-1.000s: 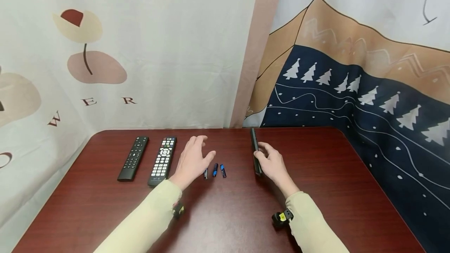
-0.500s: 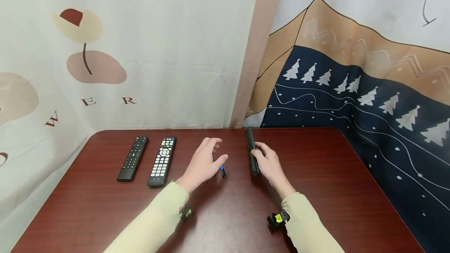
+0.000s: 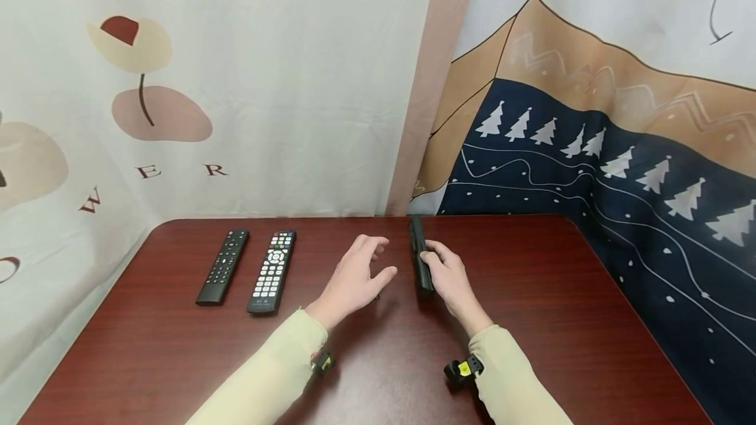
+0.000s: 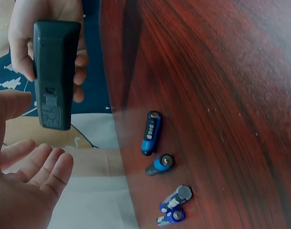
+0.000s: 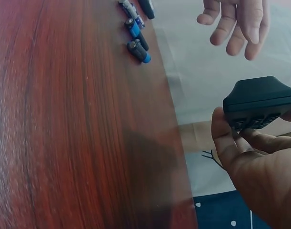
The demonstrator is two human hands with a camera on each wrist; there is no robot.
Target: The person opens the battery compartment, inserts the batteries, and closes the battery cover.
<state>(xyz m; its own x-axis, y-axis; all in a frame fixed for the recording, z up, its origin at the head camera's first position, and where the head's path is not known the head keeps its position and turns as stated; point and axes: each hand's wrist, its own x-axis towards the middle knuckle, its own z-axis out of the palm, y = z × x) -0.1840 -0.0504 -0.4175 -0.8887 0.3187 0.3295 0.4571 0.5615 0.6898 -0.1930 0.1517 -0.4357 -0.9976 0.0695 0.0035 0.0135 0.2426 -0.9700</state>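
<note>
My right hand [image 3: 450, 277] grips a black remote control [image 3: 418, 258] on its edge above the table. The remote's back [image 4: 54, 78] faces left, with a small latch and label seen in the left wrist view. My left hand [image 3: 354, 281] hovers just left of it, thumb and fingers apart, holding nothing and not touching the remote. Several small batteries lie on the table below the left hand, among them a blue-and-black battery [image 4: 151, 133] and a silver-and-blue battery [image 4: 176, 198]. From the head view the left hand covers most of them.
Two more remotes lie at the left of the dark red table [image 3: 147, 346]: a slim black remote [image 3: 223, 267] and a wider remote with white buttons [image 3: 273, 273]. Printed curtains [image 3: 295, 84] hang behind the table's back edge.
My left hand has moved right, over the batteries and closer to the held remote. The right hand has shifted slightly left, and the remote's back has turned more into view.
</note>
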